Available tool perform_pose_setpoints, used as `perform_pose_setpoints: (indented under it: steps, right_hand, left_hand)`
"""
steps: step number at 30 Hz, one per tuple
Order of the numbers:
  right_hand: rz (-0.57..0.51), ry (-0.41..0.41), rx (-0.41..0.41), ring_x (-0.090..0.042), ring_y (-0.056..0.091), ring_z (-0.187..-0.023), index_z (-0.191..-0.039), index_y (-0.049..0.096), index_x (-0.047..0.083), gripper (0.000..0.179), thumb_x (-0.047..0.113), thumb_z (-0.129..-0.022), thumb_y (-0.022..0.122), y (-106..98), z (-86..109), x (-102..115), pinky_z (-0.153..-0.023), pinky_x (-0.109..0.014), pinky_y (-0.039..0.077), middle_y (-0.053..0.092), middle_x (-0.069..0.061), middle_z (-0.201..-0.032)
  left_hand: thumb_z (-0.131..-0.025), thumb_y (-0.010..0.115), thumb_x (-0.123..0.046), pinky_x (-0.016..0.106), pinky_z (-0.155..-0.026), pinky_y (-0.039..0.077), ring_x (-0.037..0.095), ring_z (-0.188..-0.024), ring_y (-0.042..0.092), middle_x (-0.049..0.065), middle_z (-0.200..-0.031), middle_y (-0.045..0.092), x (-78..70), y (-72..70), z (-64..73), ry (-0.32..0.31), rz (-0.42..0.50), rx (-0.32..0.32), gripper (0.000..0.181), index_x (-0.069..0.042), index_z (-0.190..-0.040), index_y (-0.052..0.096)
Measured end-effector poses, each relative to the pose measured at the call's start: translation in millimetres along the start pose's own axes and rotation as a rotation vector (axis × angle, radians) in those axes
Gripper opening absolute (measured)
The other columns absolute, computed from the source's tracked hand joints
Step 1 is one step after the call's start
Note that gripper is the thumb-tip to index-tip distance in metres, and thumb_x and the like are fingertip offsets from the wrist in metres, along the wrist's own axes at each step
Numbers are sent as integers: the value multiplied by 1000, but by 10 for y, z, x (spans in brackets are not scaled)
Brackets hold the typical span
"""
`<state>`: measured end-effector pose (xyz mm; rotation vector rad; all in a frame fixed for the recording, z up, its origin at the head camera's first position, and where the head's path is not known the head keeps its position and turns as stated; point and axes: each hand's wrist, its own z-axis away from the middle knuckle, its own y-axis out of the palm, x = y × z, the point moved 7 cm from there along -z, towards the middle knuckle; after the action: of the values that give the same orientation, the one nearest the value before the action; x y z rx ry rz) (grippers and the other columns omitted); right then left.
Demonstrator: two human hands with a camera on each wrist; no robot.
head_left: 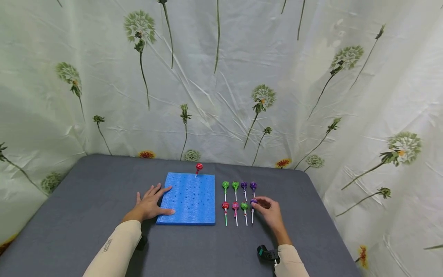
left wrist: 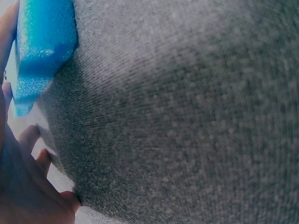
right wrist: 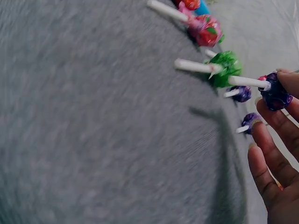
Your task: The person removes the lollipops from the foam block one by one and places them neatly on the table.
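My left hand (head_left: 151, 204) lies spread at the left edge of a blue foam board (head_left: 188, 219), thumb and index finger resting on its top. The board is dotted with small holes, and a red lollipop (head_left: 199, 167) stands upright near its back edge. Between thumb and fingertips, my right hand (head_left: 271, 213) pinches the wrapped head of a purple lollipop (right wrist: 276, 93). Its white stick points toward the near side, and in the right wrist view it looks raised off the cloth. Beside it lie a green lollipop (head_left: 244, 206), a pink lollipop (head_left: 235, 206) and a red lollipop with a green stick (head_left: 225, 206).
Behind that row lie two green lollipops (head_left: 225, 185) and two purple lollipops (head_left: 244, 186), sticks toward the near side. Grey cloth (head_left: 194, 250) covers the table. A white curtain with dandelion prints (head_left: 221, 96) hangs behind it.
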<state>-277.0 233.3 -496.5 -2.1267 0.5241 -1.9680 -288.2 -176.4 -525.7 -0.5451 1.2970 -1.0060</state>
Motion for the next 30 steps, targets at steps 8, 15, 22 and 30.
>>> perform_pose_setpoints:
  steps: [8,15,22,30]
  right_hand:
    - [19,42,-11,-7,59,-78,-101,70,-7,24,6,-82,76,-2,-46,-215,-70,-19,47,70,-17,-97]
    - [92,41,-39,-11,57,-77,-100,73,0,24,13,-81,79,13,-100,-362,-67,-22,46,69,-8,-90]
    - [114,35,-60,-10,57,-73,-98,73,0,22,9,-79,80,39,-85,-365,-64,-21,46,69,-7,-85]
    - [144,16,-60,-10,55,-73,-98,71,-3,26,8,-77,81,76,-62,-377,-62,-20,46,67,-8,-85]
  left_hand:
    - [-69,74,-66,74,-102,-10,51,-141,5,30,-155,15,5,0,-10,-11,2,3,103,-17,-150,32]
    - [-69,73,-67,74,-103,-10,52,-141,6,30,-155,15,10,6,-24,-12,-3,3,104,-16,-150,32]
    - [-70,73,-66,74,-103,-8,52,-141,8,30,-154,16,-3,-15,-11,18,-13,-19,103,-16,-150,33]
    - [-70,72,-67,74,-103,-10,52,-141,7,30,-154,16,8,-9,5,11,-7,-14,103,-16,-150,32]
